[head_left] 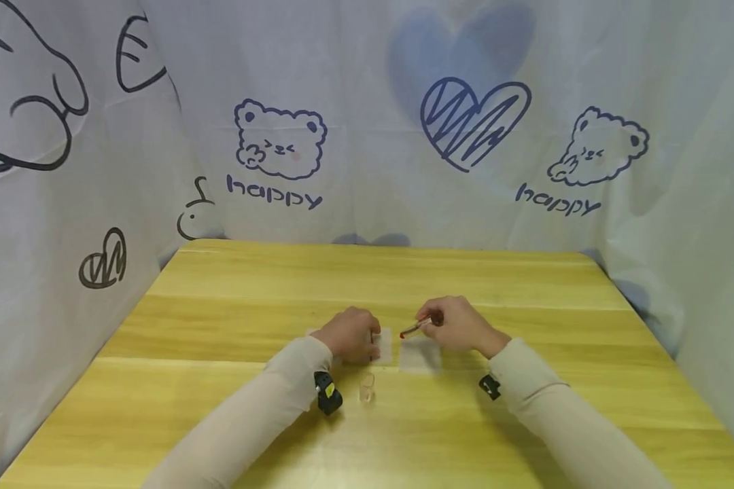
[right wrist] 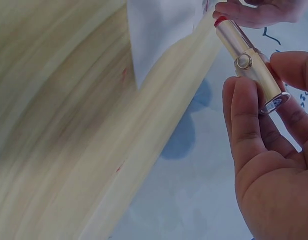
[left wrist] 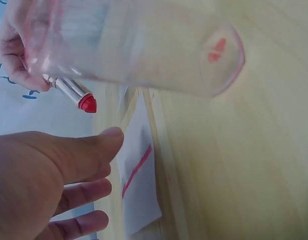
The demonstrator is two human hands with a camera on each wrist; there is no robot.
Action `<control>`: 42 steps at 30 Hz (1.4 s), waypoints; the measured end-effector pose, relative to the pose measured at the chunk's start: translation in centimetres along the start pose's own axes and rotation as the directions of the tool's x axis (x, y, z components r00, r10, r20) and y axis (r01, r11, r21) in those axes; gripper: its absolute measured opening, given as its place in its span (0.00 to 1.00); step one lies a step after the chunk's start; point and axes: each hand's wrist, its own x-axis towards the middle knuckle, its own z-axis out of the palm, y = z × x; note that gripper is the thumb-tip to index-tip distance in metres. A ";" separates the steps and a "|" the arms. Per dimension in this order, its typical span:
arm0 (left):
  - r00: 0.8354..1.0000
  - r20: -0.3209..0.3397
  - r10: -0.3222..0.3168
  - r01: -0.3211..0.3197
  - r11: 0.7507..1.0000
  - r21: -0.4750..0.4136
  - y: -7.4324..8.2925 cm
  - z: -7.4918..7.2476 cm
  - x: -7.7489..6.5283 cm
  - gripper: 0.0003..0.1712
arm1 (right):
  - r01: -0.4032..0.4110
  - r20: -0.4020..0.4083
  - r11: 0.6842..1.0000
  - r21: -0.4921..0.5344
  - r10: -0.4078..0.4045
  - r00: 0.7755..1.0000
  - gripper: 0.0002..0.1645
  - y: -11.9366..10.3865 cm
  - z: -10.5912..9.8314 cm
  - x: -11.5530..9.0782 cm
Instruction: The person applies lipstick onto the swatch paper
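Note:
My right hand (head_left: 459, 324) pinches a lipstick (head_left: 417, 327) in a shiny tube between thumb and fingers. Its red tip is bare and points toward my left hand (head_left: 351, 335), as the right wrist view also shows for the lipstick (right wrist: 251, 62). That left hand is over a small white paper (head_left: 386, 343), its fingers loosely bent and nothing seen between them. In the left wrist view a slanting red streak (left wrist: 137, 170) marks a paper (left wrist: 144, 200). Nearer my body stands or lies a clear cap (head_left: 367, 388); up close, the cap (left wrist: 158, 45) shows a red smear inside.
A second white paper (head_left: 420, 358) lies below my right hand. Faint red marks (right wrist: 125, 74) show on the wooden table (head_left: 367, 448). White cloth (head_left: 367, 61) with drawn hearts and bears hangs behind the table and along both sides.

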 end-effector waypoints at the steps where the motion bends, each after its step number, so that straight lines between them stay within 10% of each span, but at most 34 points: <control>1: 1.000 0.001 0.003 -0.003 1.000 -0.002 0.1 0.0 0.1 0.20 | 0.001 -0.005 1.000 -0.003 -0.001 1.000 0.08 0.1 -0.1 0.0; 21: 0.986 -0.018 0.163 -0.163 0.987 0.007 1.6 1.4 2.4 0.17 | -0.059 -0.021 0.998 0.029 0.060 0.998 0.08 2.1 -0.3 -0.3; 42: 0.993 -0.021 0.115 -0.112 0.985 0.133 2.2 1.9 3.2 0.09 | -0.074 -0.095 0.997 0.008 0.074 0.993 0.06 3.2 0.4 0.0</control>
